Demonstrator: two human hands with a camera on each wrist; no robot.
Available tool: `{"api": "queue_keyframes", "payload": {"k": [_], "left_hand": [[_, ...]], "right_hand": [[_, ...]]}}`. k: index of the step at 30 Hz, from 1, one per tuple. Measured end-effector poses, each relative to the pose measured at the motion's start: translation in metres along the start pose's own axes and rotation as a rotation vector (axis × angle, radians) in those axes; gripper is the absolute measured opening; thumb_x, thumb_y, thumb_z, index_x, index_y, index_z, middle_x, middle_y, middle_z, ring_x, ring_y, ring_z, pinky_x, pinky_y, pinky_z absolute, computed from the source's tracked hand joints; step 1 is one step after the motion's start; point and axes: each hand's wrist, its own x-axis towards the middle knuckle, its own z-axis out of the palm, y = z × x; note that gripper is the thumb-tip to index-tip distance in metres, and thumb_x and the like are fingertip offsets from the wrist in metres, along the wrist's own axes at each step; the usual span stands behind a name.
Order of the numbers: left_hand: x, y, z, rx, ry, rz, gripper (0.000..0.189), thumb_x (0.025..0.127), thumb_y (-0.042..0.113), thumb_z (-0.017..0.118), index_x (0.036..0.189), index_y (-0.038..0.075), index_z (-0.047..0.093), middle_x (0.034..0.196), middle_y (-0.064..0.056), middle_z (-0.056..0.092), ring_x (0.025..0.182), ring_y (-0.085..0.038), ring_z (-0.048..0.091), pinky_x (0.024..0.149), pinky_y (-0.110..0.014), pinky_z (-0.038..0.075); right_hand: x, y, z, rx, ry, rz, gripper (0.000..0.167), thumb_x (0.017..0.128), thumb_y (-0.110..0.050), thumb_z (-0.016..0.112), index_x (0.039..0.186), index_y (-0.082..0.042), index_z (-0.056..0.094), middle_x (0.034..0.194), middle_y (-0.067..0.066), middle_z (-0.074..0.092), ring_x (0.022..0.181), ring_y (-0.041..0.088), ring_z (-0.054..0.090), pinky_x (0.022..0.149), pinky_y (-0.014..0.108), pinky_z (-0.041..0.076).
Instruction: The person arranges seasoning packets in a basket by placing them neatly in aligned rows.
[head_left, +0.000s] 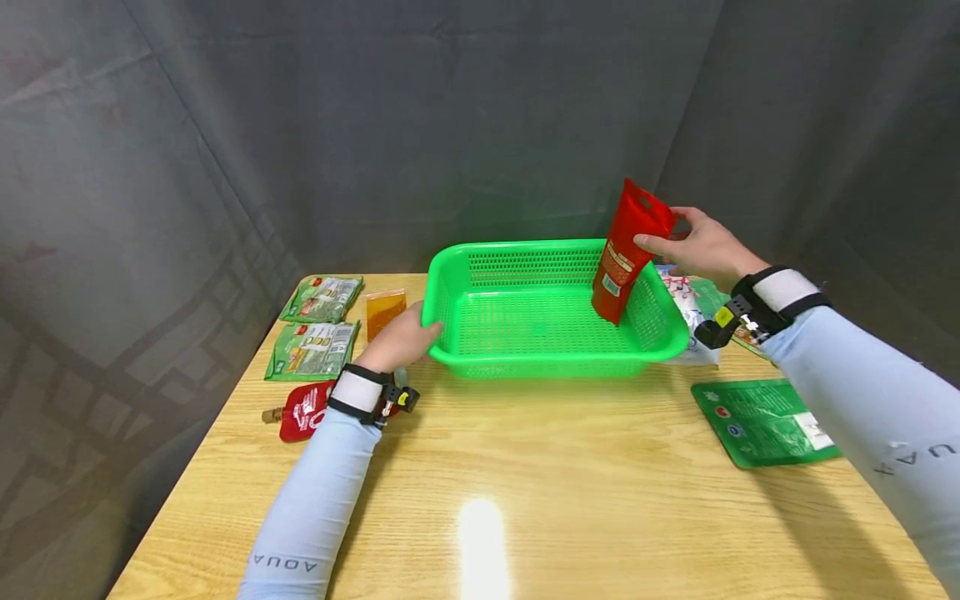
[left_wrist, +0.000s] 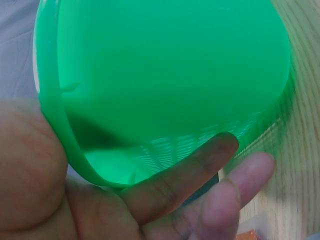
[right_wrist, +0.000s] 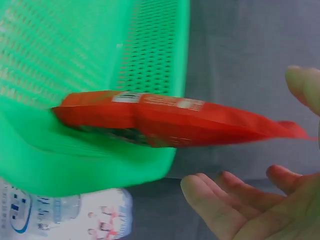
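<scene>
A green plastic basket (head_left: 540,367) with slotted sides sits toward the back of the table. My left hand (head_left: 401,337) grips its left rim; in the left wrist view, the fingers (left_wrist: 185,175) lie along the outside of the basket wall. A red pouch (head_left: 621,262) stands tilted inside the basket's right end, its lower end in the basket and its top above the rim. Around the pouch's top is my right hand (head_left: 708,246). In the right wrist view the thumb and fingers (right_wrist: 210,200) are spread, with a gap between them and the red pouch (right_wrist: 170,120).
Left of the basket lie two green packets (head_left: 313,350), an orange packet (head_left: 384,310) and a red spouted pouch (head_left: 306,410), partly under my left arm. To the right are a white printed packet (head_left: 681,300) and a large green pouch (head_left: 765,421). Dark cloth (head_left: 420,125) hangs behind.
</scene>
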Motion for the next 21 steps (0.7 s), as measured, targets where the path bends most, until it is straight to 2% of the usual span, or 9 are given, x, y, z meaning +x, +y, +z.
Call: {"api": "queue_keyframes", "payload": {"k": [4,8,11,13,15,16,18,21], "left_hand": [[0.000,-0.002,0.000,0.002,0.012,-0.010,0.040,0.105,0.023,0.046,0.137,0.000,0.045,0.104,-0.020,0.061,0.078,-0.035,0.060,0.064,-0.035,0.049],[0.001,-0.005,-0.002,-0.003,0.013,-0.013,0.041,0.105,0.024,0.046,0.138,0.000,0.045,0.103,-0.021,0.061,0.075,-0.033,0.060,0.062,-0.035,0.050],[0.000,-0.008,-0.004,-0.009,0.009,-0.009,0.041,0.105,0.024,0.046,0.138,0.000,0.044,0.103,-0.022,0.061,0.075,-0.034,0.061,0.062,-0.034,0.050],[0.000,-0.009,-0.005,-0.013,0.008,-0.007,0.042,0.105,0.023,0.046,0.139,-0.001,0.043,0.104,-0.021,0.061,0.075,-0.032,0.061,0.062,-0.034,0.050],[0.000,-0.009,-0.006,-0.012,0.010,-0.005,0.041,0.105,0.022,0.046,0.138,-0.001,0.043,0.103,-0.021,0.061,0.074,-0.030,0.060,0.062,-0.034,0.050],[0.000,-0.009,-0.006,-0.010,0.013,-0.006,0.040,0.105,0.021,0.046,0.138,-0.001,0.043,0.102,-0.020,0.061,0.073,-0.029,0.060,0.063,-0.034,0.050],[0.000,-0.009,-0.006,-0.003,0.020,-0.011,0.039,0.105,0.021,0.046,0.138,-0.001,0.044,0.102,-0.019,0.061,0.072,-0.028,0.059,0.063,-0.034,0.050],[-0.001,-0.008,-0.006,0.005,0.025,-0.019,0.039,0.105,0.021,0.046,0.138,0.001,0.044,0.101,-0.018,0.061,0.075,-0.032,0.061,0.063,-0.035,0.050]], "right_hand": [[-0.010,-0.002,-0.011,0.082,0.015,-0.010,0.101,0.093,-0.057,0.056,0.159,-0.010,-0.005,0.154,0.032,0.022,0.127,0.050,0.043,0.090,0.038,0.053],[-0.022,0.000,-0.018,0.133,0.101,-0.016,0.090,0.096,-0.057,0.048,0.161,-0.014,0.003,0.160,0.024,0.017,0.131,0.044,0.042,0.087,0.029,0.053],[-0.031,0.005,-0.017,0.148,0.205,-0.011,0.078,0.099,-0.054,0.045,0.160,-0.014,0.017,0.159,0.018,0.026,0.127,0.033,0.049,0.086,0.024,0.053],[-0.035,0.011,-0.012,0.157,0.265,-0.020,0.071,0.100,-0.051,0.045,0.157,-0.012,0.027,0.154,0.019,0.035,0.119,0.024,0.055,0.080,0.020,0.053],[-0.039,0.019,-0.005,0.153,0.304,-0.026,0.068,0.101,-0.049,0.044,0.155,-0.009,0.034,0.148,0.020,0.042,0.108,0.013,0.060,0.075,0.016,0.052],[-0.041,0.023,-0.001,0.146,0.313,-0.030,0.068,0.101,-0.049,0.044,0.154,-0.007,0.036,0.146,0.021,0.045,0.105,0.012,0.061,0.073,0.015,0.052],[-0.044,0.032,0.007,0.136,0.308,-0.032,0.070,0.101,-0.051,0.043,0.153,-0.004,0.036,0.143,0.023,0.048,0.104,0.013,0.063,0.072,0.016,0.052],[-0.046,0.045,0.020,0.130,0.280,-0.026,0.073,0.101,-0.053,0.041,0.153,-0.001,0.035,0.141,0.025,0.049,0.111,0.025,0.062,0.073,0.018,0.053]]}}
